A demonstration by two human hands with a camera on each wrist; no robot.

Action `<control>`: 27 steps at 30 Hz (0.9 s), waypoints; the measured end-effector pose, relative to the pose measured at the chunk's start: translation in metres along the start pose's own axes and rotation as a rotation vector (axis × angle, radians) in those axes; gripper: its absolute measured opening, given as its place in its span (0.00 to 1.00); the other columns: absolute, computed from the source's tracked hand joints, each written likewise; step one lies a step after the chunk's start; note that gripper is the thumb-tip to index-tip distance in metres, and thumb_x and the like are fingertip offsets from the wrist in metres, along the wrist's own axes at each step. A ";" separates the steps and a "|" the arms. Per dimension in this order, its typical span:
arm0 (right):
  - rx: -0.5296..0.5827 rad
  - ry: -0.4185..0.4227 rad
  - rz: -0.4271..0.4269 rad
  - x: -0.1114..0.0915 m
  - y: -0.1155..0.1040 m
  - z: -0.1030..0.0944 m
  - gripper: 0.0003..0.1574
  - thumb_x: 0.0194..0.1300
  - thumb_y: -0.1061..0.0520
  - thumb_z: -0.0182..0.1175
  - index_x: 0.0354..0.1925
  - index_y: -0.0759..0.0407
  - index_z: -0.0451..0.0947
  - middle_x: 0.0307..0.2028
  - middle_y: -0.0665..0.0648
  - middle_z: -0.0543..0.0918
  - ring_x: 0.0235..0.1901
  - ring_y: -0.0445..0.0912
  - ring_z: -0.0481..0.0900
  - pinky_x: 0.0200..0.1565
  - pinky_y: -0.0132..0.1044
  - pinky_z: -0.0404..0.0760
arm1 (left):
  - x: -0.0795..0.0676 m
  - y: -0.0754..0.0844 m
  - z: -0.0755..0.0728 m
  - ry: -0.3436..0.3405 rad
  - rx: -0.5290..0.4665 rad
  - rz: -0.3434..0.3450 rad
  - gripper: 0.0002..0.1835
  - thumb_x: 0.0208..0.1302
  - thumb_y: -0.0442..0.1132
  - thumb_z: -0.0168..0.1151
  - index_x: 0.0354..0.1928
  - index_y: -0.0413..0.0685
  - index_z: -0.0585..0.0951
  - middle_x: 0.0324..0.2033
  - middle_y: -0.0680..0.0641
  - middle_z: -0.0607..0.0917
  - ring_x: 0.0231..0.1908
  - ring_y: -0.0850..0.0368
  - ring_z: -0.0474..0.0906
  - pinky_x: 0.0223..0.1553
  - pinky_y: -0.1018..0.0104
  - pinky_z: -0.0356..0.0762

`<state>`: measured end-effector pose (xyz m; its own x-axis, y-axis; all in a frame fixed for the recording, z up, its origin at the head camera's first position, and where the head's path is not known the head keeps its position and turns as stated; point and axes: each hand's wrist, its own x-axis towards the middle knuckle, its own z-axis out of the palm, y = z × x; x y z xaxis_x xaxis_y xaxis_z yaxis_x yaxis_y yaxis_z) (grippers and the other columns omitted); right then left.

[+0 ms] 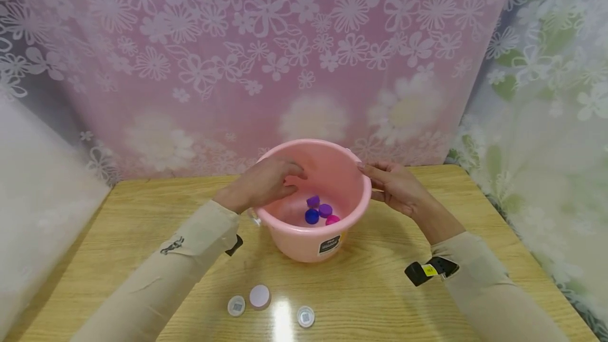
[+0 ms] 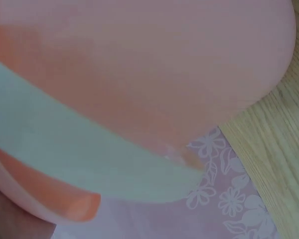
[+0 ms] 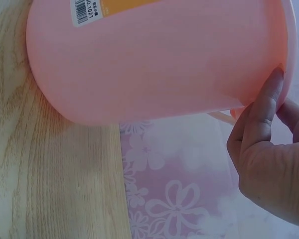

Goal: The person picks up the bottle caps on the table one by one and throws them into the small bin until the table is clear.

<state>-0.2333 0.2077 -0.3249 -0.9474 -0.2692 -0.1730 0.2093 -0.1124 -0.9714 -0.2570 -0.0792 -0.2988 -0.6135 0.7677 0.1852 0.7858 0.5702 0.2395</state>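
A pink bucket stands on the wooden table. Inside it lie several small round pieces: purple ones, a dark blue one and a bright pink one. My left hand reaches over the left rim into the bucket, its fingers apart and loosely bent with nothing between them, above the pieces. On the opposite side my right hand pinches the rim; the right wrist view shows its fingers against the outer wall. A strip of the bucket's handle crosses the left wrist view, where the left hand is mostly hidden.
Near the front of the table lie two white discs, one at left and one at right, and a pale, thicker round piece. A pink flowered curtain hangs behind the table's back edge.
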 end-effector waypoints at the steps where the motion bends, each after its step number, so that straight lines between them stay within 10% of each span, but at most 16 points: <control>1: 0.001 0.001 0.000 0.000 0.000 0.000 0.27 0.68 0.50 0.59 0.56 0.66 0.69 0.44 0.58 0.80 0.42 0.47 0.83 0.44 0.39 0.81 | 0.000 0.000 0.000 0.005 0.006 0.001 0.14 0.61 0.34 0.65 0.49 0.44 0.83 0.48 0.47 0.83 0.53 0.53 0.76 0.58 0.63 0.71; 10: 0.013 -0.019 -0.014 -0.001 0.000 0.000 0.27 0.69 0.51 0.58 0.57 0.68 0.68 0.43 0.58 0.81 0.42 0.47 0.83 0.44 0.38 0.82 | -0.003 0.000 0.001 0.134 0.045 -0.037 0.14 0.63 0.39 0.63 0.50 0.47 0.82 0.48 0.50 0.83 0.50 0.53 0.78 0.52 0.59 0.76; 21: -0.005 -0.008 -0.005 0.000 -0.002 0.004 0.29 0.68 0.51 0.59 0.57 0.69 0.66 0.44 0.58 0.79 0.43 0.47 0.83 0.45 0.38 0.81 | -0.038 -0.026 -0.004 0.698 -0.053 -0.131 0.10 0.65 0.40 0.58 0.43 0.45 0.83 0.40 0.48 0.82 0.35 0.55 0.79 0.32 0.61 0.79; 27: -0.007 -0.004 -0.001 -0.001 -0.002 0.004 0.31 0.67 0.51 0.59 0.59 0.69 0.65 0.45 0.58 0.79 0.43 0.47 0.82 0.45 0.38 0.81 | -0.089 -0.043 0.004 0.646 -0.070 -0.241 0.09 0.63 0.36 0.57 0.43 0.44 0.81 0.40 0.48 0.81 0.37 0.54 0.77 0.31 0.62 0.78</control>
<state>-0.2324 0.2047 -0.3223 -0.9465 -0.2732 -0.1717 0.2069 -0.1055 -0.9726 -0.2360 -0.1707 -0.3297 -0.7114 0.2817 0.6439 0.6279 0.6662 0.4023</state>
